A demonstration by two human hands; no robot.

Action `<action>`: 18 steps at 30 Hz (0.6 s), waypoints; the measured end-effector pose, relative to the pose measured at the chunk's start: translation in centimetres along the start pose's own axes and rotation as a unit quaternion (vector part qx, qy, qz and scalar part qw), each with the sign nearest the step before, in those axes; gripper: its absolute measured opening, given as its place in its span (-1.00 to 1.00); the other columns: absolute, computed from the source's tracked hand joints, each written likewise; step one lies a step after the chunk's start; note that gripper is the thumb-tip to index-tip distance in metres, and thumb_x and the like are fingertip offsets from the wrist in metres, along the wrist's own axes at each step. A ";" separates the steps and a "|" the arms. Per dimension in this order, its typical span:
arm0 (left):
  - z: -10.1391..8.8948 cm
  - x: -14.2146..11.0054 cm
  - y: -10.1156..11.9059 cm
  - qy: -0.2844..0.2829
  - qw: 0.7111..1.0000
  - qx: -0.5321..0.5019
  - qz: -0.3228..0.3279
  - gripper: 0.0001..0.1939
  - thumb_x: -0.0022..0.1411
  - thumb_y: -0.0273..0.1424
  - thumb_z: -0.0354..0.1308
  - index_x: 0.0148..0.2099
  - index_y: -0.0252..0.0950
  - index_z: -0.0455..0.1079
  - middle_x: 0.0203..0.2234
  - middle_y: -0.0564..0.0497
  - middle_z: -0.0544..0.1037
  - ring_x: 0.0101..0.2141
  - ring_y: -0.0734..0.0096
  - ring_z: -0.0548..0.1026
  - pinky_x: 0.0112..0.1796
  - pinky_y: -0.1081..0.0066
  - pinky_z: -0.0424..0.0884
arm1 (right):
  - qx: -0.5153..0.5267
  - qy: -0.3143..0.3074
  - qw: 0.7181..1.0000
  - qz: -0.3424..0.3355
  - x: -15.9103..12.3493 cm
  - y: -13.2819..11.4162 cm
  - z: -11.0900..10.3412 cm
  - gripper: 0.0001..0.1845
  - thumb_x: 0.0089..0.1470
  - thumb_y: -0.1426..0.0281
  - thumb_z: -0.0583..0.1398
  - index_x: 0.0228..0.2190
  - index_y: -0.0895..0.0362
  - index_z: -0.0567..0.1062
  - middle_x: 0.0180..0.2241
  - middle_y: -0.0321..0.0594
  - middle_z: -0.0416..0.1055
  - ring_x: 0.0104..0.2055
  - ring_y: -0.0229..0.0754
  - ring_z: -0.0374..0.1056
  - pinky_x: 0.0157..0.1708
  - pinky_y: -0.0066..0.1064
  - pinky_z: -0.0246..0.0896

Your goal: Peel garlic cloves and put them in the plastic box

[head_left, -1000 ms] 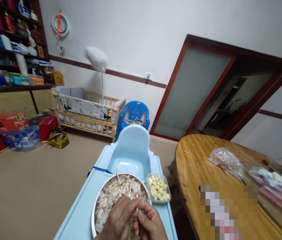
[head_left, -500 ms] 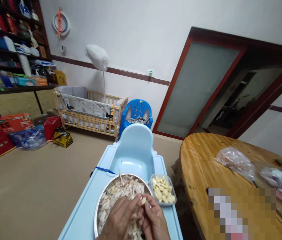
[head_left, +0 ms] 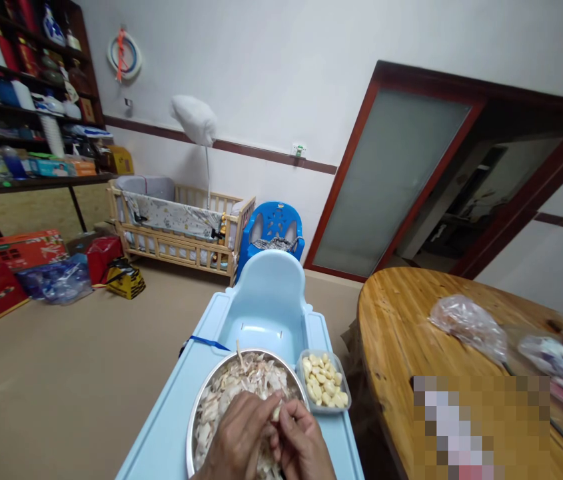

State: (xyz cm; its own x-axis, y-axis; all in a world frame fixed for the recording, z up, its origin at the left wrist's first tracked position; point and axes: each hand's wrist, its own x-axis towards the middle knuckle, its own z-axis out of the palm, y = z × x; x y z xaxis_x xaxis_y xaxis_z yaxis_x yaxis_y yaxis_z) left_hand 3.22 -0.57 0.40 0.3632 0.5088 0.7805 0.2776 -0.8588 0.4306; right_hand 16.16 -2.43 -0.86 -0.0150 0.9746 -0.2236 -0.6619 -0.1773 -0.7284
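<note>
A garlic clove is pinched between the fingertips of both hands, partly covered by them. My left hand is closed, its fingers curled toward the clove from the left. From the right, the thumb and fingers of my right hand press together on the same clove. Both hands are over a metal bowl filled with papery garlic skins. Beside it, on the right, a clear plastic container holds many peeled garlic cloves. The lower part of the bowl is hidden by my hands.
Bowl and container stand on a light blue high chair's tray. At right is a wooden table with a plastic bag and a pixelated patch. Behind are a blue chair, a wooden crib and a sliding door.
The clove has moved slightly left and down, and my fingers now cover more of it. My right hand's thumb and fingers have closed in toward my left hand.
</note>
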 end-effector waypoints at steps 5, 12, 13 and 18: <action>-0.1 0.2 0.0 0.022 1.000 -0.014 -0.006 -0.58 0.27 -0.59 -0.12 0.16 -0.32 0.18 -0.46 -0.09 0.48 -0.43 0.28 0.44 -0.42 0.35 0.40 | -0.014 -0.001 1.000 0.016 0.1 0.4 -0.2 -0.56 -0.33 0.19 0.42 -0.69 0.18 0.33 -0.81 -0.33 0.36 -0.82 -0.48 0.12 -0.78 -0.67 -0.10; -0.1 0.3 -0.1 0.030 0.999 -0.030 0.021 -0.60 0.29 -0.56 -0.13 0.16 -0.33 0.17 -0.48 -0.09 0.49 -0.47 0.30 0.44 -0.46 0.38 0.38 | 0.028 -0.011 0.999 0.022 -0.1 -0.3 0.3 -0.64 -0.39 0.32 0.45 -0.68 0.19 0.39 -0.80 -0.36 0.37 -0.80 -0.47 0.17 -0.77 -0.67 -0.04; -0.1 0.3 -0.1 0.029 0.999 -0.029 0.024 -0.60 0.29 -0.55 -0.13 0.16 -0.33 0.17 -0.49 -0.09 0.48 -0.48 0.30 0.43 -0.46 0.38 0.38 | 0.037 -0.010 0.999 0.027 -0.2 -0.4 0.5 -0.67 -0.39 0.35 0.46 -0.64 0.19 0.42 -0.79 -0.37 0.38 -0.79 -0.47 0.17 -0.75 -0.67 -0.02; 0.1 0.3 -0.2 0.031 0.999 -0.021 0.035 -0.61 0.30 -0.53 -0.12 0.16 -0.33 0.17 -0.48 -0.09 0.49 -0.49 0.31 0.43 -0.47 0.38 0.38 | 0.034 0.003 0.999 0.036 -0.3 -0.5 0.5 -0.67 -0.41 0.36 0.46 -0.64 0.20 0.44 -0.81 -0.39 0.36 -0.78 -0.48 0.17 -0.73 -0.68 -0.01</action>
State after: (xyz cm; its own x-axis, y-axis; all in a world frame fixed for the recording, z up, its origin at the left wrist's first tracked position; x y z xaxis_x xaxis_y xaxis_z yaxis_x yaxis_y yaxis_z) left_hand 3.37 -0.28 0.53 0.3234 0.4441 0.8356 0.2148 -0.8944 0.3922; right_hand 16.08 -2.52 -0.12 -0.0602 0.9586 -0.2783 -0.7089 -0.2374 -0.6642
